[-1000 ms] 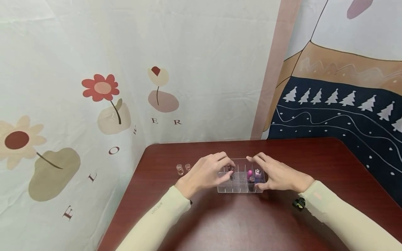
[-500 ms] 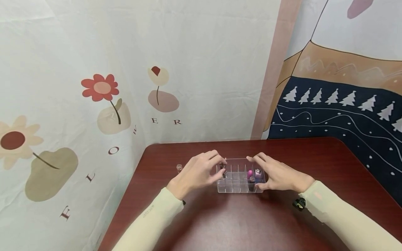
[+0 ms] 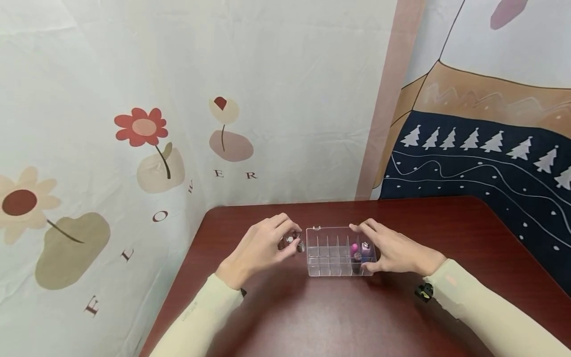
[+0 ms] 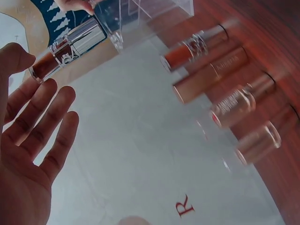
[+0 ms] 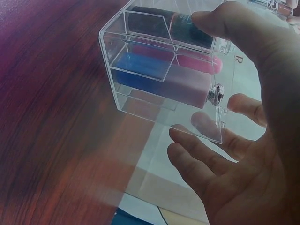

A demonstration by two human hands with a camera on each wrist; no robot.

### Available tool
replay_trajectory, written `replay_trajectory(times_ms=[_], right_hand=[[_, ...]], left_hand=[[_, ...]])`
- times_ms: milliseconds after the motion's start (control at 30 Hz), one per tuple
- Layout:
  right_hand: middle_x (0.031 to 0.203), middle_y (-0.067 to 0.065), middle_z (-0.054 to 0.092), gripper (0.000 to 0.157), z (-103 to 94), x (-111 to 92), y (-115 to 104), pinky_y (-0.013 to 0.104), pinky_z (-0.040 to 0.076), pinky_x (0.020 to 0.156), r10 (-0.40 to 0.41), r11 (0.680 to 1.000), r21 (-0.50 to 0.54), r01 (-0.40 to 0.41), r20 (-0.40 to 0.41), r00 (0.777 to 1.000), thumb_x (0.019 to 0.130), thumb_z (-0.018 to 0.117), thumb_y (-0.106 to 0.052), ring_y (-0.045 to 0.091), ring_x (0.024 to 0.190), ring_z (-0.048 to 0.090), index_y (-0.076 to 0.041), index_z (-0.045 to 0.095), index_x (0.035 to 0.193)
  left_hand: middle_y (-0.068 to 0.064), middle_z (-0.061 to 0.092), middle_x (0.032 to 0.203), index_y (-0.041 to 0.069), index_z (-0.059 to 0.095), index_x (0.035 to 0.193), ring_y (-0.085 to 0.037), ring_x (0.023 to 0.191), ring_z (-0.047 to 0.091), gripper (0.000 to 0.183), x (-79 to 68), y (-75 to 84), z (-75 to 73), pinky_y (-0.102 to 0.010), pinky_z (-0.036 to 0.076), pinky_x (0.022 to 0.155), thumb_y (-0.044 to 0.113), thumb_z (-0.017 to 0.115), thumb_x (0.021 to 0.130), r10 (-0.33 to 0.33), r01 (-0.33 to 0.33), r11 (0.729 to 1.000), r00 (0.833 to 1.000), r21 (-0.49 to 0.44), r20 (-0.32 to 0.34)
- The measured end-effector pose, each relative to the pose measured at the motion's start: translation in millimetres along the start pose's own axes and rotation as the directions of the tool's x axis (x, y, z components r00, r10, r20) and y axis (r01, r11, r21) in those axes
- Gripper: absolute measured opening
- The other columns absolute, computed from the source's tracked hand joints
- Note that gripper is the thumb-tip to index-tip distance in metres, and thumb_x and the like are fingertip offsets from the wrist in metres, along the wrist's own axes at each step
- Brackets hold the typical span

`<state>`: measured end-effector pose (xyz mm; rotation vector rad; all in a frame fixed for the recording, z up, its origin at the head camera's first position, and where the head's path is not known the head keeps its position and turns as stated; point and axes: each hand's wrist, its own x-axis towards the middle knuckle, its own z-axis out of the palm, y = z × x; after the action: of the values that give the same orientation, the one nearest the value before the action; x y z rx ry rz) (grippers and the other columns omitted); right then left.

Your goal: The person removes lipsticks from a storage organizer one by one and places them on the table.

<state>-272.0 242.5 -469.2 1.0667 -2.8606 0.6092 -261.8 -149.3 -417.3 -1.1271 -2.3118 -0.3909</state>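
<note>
My left hand pinches a lip gloss tube, with a clear, reddish-brown end and a silver end, between thumb and fingertips. It is just left of a clear divided organizer box. My right hand holds the box's right end, thumb at the near side and fingers at the far side. In that end stand a pink tube, a blue and lilac tube with a silver knob, and a dark tube. The compartments farther left hold nothing visible.
Several lip tubes stand in a row on the table in the left wrist view, among them an orange-red tube and a brown tube. The head view mostly hides them behind my left hand. A printed cloth hangs behind the dark red table.
My left hand has moved left with the lip gloss tube, from over the box's left compartments to beside the box. The right hand has stayed on the box's right end.
</note>
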Motion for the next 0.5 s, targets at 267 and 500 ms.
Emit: replay_trajectory(times_ms=[267,500], right_hand=[[0.151,0.008,0.061,0.101,0.5,0.6,0.1,0.05,0.07,0.104,0.023,1.0,0.015,-0.023,0.018,1.0,0.089,0.101,-0.038,0.027,0.127,0.07,-0.015,0.051,0.174],[0.151,0.009,0.061,0.102,1.1,0.2,-0.5,0.047,0.072,0.099,0.032,0.999,0.015,-0.032,0.018,0.999,0.088,0.101,-0.038,0.025,0.124,0.069,-0.017,0.051,0.174]], left_hand=[[0.008,0.076,0.105,0.019,0.081,0.114,-0.008,0.08,0.07,0.017,-24.2,-12.1,-10.6,-0.026,0.059,0.07,0.015,0.086,0.098,-0.058,0.058,0.998,0.998,0.03,-0.001],[0.007,0.075,0.103,0.018,0.081,0.112,-0.005,0.078,0.066,0.018,-46.3,-22.1,-15.1,-0.023,0.057,0.067,0.014,0.088,0.096,-0.117,0.116,0.992,0.993,0.038,0.03]])
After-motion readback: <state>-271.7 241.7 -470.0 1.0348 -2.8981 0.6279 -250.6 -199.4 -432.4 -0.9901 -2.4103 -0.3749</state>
